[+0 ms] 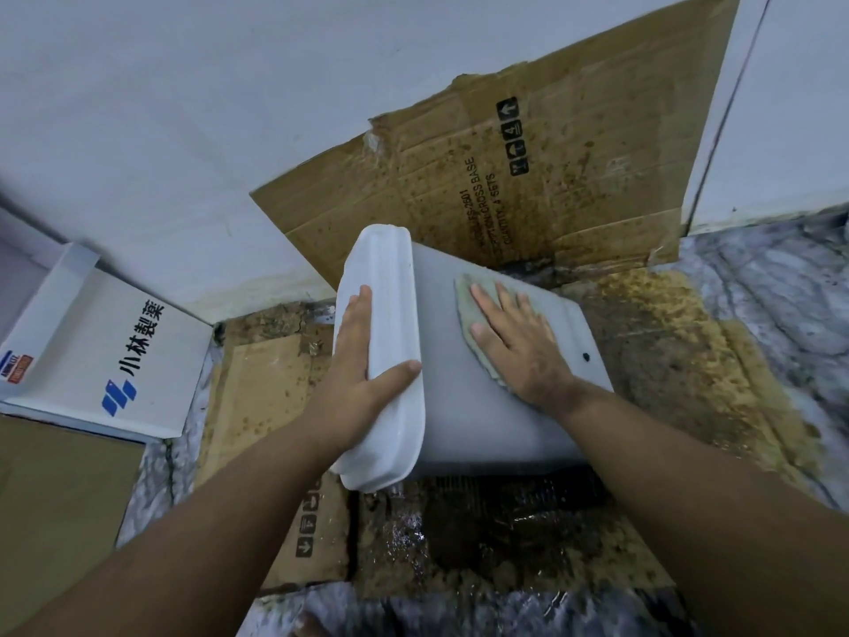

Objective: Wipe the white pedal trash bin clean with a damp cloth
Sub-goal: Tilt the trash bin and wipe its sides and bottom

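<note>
The white pedal trash bin point(464, 406) lies on its side on stained cardboard, lid end to the left, base to the right. My left hand point(363, 360) grips the closed lid's rim point(390, 314), fingers flat on the lid top and thumb wrapped over its edge. My right hand point(519, 342) presses flat, fingers spread, on a grey-green damp cloth point(466, 296) that lies on the bin's upward-facing side. Most of the cloth is hidden under my palm; its edge shows along the left and top.
A stained, flattened cardboard sheet point(551, 177) leans on the white wall behind the bin. Wet, dirty cardboard point(482, 544) covers the marbled floor below. A white box with blue logo point(105, 351) sits at left, a brown carton point(55, 521) beneath it.
</note>
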A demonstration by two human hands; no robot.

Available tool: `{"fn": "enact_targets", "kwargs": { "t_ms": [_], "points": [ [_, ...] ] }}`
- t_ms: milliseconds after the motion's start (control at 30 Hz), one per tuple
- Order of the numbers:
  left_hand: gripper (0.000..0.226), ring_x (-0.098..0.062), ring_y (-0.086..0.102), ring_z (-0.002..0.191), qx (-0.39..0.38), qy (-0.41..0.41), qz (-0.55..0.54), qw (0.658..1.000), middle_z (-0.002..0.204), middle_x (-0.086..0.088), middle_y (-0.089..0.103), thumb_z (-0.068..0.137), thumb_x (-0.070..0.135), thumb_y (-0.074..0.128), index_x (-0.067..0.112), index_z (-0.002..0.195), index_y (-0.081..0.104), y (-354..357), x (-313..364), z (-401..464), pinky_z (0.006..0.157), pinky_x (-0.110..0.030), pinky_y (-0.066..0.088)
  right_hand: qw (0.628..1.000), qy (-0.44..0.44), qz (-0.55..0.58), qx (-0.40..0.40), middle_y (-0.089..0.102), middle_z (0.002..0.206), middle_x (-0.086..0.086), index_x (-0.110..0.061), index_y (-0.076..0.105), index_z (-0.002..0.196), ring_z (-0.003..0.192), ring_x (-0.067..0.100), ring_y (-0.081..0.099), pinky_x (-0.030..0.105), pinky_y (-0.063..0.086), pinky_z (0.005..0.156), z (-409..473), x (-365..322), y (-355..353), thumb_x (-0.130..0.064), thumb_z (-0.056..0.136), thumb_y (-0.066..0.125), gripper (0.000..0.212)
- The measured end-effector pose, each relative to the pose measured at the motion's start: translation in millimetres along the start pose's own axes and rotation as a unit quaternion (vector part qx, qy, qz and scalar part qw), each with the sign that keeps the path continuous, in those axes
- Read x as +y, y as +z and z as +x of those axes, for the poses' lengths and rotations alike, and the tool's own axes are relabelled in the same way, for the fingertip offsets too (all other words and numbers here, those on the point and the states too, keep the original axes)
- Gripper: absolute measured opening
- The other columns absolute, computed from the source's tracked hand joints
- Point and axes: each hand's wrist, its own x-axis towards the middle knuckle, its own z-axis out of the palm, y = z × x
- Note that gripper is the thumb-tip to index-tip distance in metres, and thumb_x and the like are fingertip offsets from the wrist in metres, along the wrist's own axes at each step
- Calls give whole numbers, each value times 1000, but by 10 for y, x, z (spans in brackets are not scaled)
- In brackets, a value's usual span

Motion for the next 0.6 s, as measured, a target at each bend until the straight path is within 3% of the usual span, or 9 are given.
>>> {"fn": "enact_targets", "kwargs": {
  "t_ms": [167,267,333,467,600],
  "points": [
    [109,-15,20,150,26,-23,-20,999,163,19,13,70,55,69,42,159,7,7,170,76,121,-53,23,987,158,22,5,9,168,0,-34,15,158,154,34,6,61,4,121,-290,778,-209,-56,101,23,61],
    [107,-26,29,140,49,-50,0,998,152,10,23,67,49,68,42,157,11,39,263,173,116,-55,31,979,202,-11,-13,3,168,-2,-32,13,158,153,36,2,64,-1,118,-377,720,-182,-61,95,8,69],
    [110,-29,30,136,58,-63,28,996,146,7,22,66,51,63,40,159,5,32,261,216,113,-50,31,987,162,14,17,4,168,-2,-38,10,158,154,32,-1,62,-7,119,-302,392,-125,-59,98,13,64],
    [110,-18,29,135,49,-57,31,997,154,9,16,69,46,59,38,161,0,7,235,237,104,-34,28,999,-38,28,-10,-2,167,-14,-44,9,157,154,28,-11,61,-12,118,42,-540,-29,-55,97,10,61],
    [105,-9,7,154,30,-40,38,998,169,16,-1,73,44,58,42,160,-2,2,273,217,123,-42,17,996,-54,76,5,2,166,-20,-44,16,155,154,27,-6,62,-12,115,392,-829,-57,-57,93,8,65]
  ]
}}
